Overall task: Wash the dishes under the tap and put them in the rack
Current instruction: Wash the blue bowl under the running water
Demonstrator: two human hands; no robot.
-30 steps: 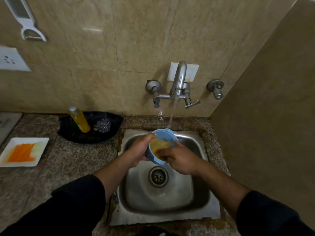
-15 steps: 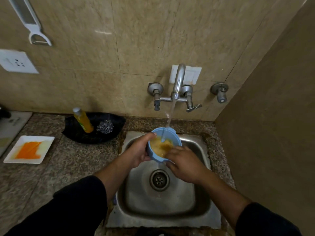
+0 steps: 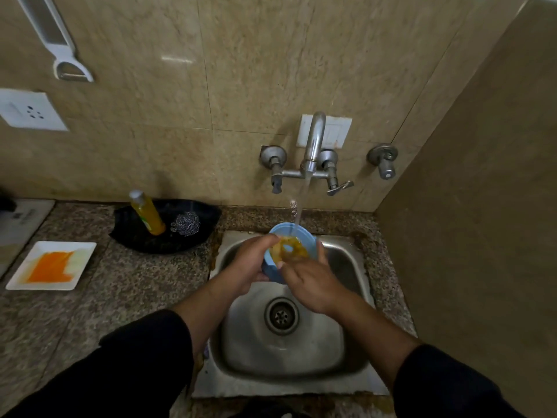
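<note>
Head view, the only one.

Bowl (image 3: 290, 230): blue, held over the back of the sink (image 3: 346, 357), above and behind the drain (image 3: 281, 315), tilted toward the person. Yellow residue coats the inside, with one small patch rubbed clean.

Tap (image 3: 313, 140): running. Stream (image 3: 301, 203) lands at the far rim of the bowl.

Left hand (image 3: 250, 263): fingers curled round the bowl's left side, thumb up at the rim.

Right hand (image 3: 310, 282): reaches over the near rim into the bowl, one finger lying along the right edge. Fingertips are hidden in the residue, so I cannot tell whether they are spread or curled.

Tabletop (image 3: 120, 297): black tray (image 3: 168, 245) with bottle (image 3: 147, 212) and scrubber (image 3: 185, 224), both untouched. White plate (image 3: 81, 257) smeared orange, well to the left. No rack in view.

Judgement: step in hand is rubbing out the bowl by hand. Task is early, with one dish unwashed on the tabletop.

To do it well:
- shift the bowl so the stream hits the soiled floor, not the rim
- turn the bowl with the left hand while the right rubs in circles
- tip it out often to flush loosened residue
- if the film resists, use the scrubber and bottle
- grip firmly, since wet plastic is likely to be slippery
</note>
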